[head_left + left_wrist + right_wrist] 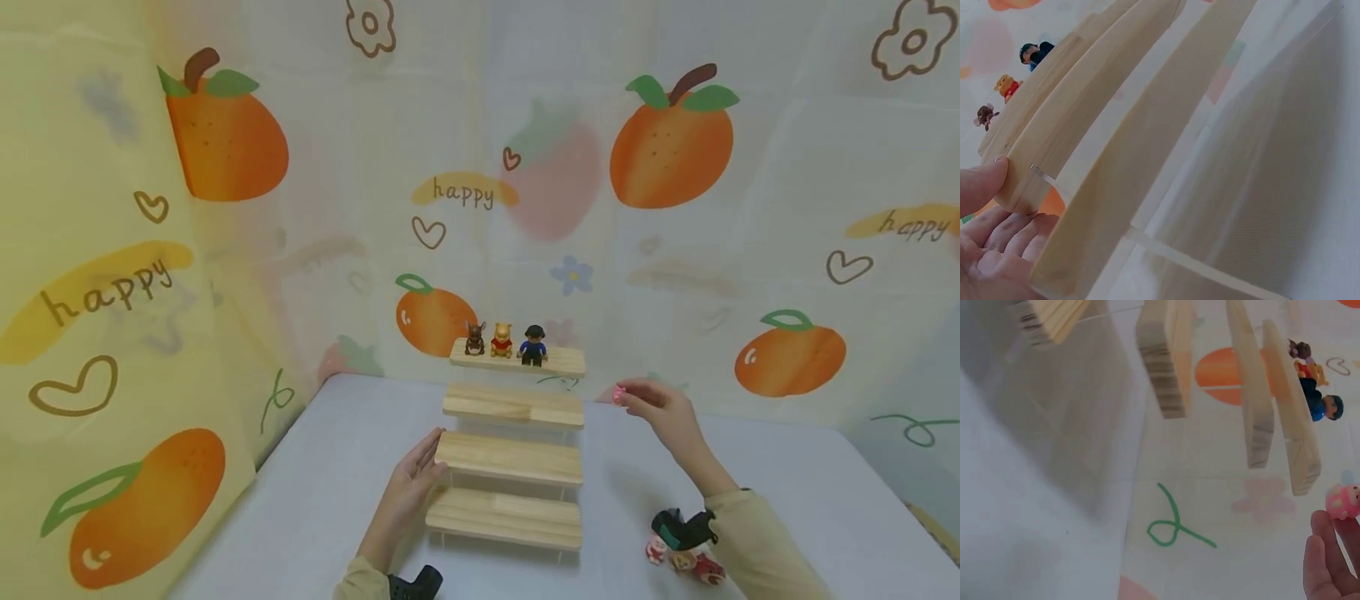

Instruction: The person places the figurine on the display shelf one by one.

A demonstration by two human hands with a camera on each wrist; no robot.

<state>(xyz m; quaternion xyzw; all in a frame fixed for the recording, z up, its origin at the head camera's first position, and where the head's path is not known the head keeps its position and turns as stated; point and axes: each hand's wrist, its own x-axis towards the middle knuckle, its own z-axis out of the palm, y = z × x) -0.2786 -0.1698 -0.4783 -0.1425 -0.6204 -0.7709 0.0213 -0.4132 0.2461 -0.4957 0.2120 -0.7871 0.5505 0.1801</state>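
Observation:
A small pink toy figure (618, 395) is pinched in the fingertips of my right hand (663, 410), in the air to the right of a stepped wooden shelf (510, 458). In the right wrist view, the pink figure (1341, 502) sits at the fingertips, apart from the boards. My left hand (408, 473) grips the left end of one board, thumb on its edge and fingers beneath. Along the top board stand a brown big-eared figure (475, 340), a yellow bear in a red top (502, 342) and a figure with a black cap and blue top (534, 346).
Several small toy figures (708, 569) lie on the white table (322, 475) by my right forearm, partly hidden by the wrist camera (682, 530). Fruit-printed cloth (555, 75) hangs behind and at the left. The lower three boards carry no figures.

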